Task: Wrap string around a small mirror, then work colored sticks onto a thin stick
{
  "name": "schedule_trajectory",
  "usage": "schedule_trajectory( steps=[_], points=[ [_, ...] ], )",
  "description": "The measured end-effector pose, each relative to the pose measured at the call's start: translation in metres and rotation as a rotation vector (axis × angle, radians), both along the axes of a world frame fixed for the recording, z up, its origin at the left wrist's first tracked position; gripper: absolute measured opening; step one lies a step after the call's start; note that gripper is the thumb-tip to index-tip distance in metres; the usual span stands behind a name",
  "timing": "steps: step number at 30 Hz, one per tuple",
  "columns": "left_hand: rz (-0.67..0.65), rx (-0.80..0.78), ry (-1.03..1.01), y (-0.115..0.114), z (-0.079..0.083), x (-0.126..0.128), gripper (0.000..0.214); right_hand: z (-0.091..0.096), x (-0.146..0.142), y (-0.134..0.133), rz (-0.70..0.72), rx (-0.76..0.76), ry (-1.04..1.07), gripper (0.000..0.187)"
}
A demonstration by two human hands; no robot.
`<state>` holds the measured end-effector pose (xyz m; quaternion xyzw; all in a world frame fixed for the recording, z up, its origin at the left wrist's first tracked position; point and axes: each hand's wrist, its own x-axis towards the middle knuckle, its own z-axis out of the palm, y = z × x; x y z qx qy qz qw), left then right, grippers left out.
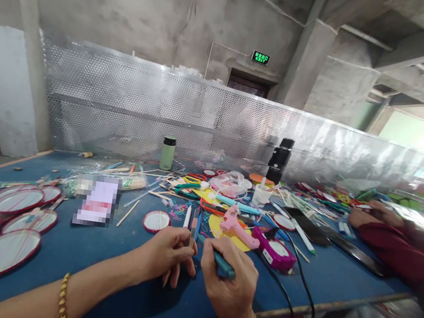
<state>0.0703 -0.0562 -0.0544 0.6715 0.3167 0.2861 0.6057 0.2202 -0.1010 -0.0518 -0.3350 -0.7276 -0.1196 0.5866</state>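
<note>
My left hand (169,255) rests on the blue table (103,259) and pinches a thin stick (193,227) upright between its fingers. My right hand (229,277) is closed around a teal-handled tool (222,266), whose tip points toward the stick. The two hands almost touch near the table's front edge. A pink glue gun (237,224) lies on a yellow paper disc (231,233) just beyond them, beside a magenta device (276,250) with a black cable.
Several red-rimmed round plates (1,253) lie at the left, one small one (156,220) ahead of my hands. Sticks, pens and scissors litter the middle. A green flask (167,153) and black bottle (280,159) stand by the perforated metal screen. Another person's red-sleeved arm (389,242) rests at right.
</note>
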Motion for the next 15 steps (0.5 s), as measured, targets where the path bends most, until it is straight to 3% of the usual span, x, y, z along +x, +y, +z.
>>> schedule_trajectory(
  steps=[15],
  points=[
    [0.004,0.010,0.020,-0.0017,0.0040,0.0003,0.018,-0.0009,-0.0001,-0.0015,0.024,-0.010,-0.010,0.014]
  ],
)
